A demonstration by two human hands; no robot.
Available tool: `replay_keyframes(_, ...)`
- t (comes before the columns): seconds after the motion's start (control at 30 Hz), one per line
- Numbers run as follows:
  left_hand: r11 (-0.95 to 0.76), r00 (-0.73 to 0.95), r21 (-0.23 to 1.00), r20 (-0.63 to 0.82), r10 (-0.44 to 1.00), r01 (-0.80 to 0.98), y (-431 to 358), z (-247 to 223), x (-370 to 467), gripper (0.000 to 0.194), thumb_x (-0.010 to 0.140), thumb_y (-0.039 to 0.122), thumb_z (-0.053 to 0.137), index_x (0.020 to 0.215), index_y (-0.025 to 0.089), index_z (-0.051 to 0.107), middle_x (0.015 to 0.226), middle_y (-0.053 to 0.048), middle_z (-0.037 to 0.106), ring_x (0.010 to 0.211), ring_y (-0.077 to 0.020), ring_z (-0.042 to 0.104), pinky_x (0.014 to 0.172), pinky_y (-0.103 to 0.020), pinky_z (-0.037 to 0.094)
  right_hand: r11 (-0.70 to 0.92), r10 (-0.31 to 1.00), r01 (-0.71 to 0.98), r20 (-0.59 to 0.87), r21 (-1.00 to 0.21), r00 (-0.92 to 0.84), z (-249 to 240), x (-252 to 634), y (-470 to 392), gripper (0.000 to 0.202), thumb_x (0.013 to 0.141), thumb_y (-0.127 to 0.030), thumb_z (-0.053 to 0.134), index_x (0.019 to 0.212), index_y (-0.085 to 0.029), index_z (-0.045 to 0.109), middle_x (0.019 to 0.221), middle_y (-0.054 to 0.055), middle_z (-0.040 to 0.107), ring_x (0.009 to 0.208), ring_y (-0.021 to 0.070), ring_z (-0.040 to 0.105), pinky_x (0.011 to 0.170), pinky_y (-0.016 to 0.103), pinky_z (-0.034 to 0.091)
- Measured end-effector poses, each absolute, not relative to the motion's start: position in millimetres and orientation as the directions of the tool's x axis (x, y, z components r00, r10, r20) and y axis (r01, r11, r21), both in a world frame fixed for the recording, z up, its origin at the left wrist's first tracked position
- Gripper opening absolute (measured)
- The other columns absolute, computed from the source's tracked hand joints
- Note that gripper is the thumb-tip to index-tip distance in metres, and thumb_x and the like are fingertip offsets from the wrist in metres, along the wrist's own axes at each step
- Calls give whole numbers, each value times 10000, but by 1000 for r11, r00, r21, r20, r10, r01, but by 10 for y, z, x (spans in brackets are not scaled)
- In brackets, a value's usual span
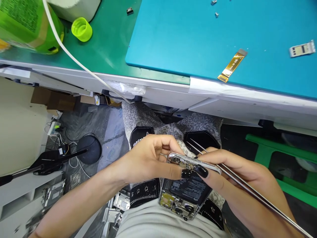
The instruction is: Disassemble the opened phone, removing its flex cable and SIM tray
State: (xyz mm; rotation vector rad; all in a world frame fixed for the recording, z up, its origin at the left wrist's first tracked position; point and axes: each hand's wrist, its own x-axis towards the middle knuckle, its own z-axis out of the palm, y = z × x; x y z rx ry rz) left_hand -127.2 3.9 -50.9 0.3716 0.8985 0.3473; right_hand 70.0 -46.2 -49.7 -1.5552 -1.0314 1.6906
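An opened phone [189,188] is held above my lap, its battery, circuit board and camera modules exposed. My left hand [156,160] grips the phone's left and upper edge, the thumb lying over the inner parts. On the other side, my right hand [230,175] pinches the upper right edge, its thumb beside the left thumb. Metal tweezers [250,188] also rest in my right hand, their tips pointing up and left beyond the phone. The fingertips behind the phone are partly hidden.
A gold flex cable [232,65], a small metal part [302,49] and screws [216,15] lie on the blue mat [173,39]. A green cap [82,29], a green container [29,26] and a white cable [74,61] are at left. A green stool [279,148] stands right.
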Motion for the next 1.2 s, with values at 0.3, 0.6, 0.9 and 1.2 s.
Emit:
replay_keyframes(0.3,889,617,417,-654,438,-189,29,-548,-1234,295,578,-29,788,684,128,561,607,64,611,533,-26,514,548,-138,434,-528,833,134,-542,-839,-111,-467,705,-445,18,794,-341,721,786,-324,720,794,-12,700,633,143,613,434,200,369)
replay_keyframes(0.6,508,367,861,-482,796,29,-380,-555,-1194,412,817,142,693,1139,285,480,997,12,637,894,-115,619,746,-203,477,-667,718,-224,-693,-711,64,-496,708,-654,117,768,-350,774,828,-275,707,663,3,631,568,137,558,518,203,471)
replay_keyframes(0.9,190,560,947,-308,769,261,-426,-538,-1216,174,848,72,577,949,170,680,1075,-68,648,908,-118,649,830,-199,504,-852,499,-240,-861,-466,-99,-381,697,-1008,257,746,-405,782,938,-311,641,696,-29,624,559,125,555,527,193,455)
replay_keyframes(1.2,221,534,940,-331,778,261,-424,-545,-1183,76,844,112,623,857,157,683,1038,-49,670,907,-108,661,828,-188,489,-784,610,163,-792,-599,23,-333,704,-875,133,768,-344,702,856,-276,629,716,-32,598,559,120,446,494,224,329)
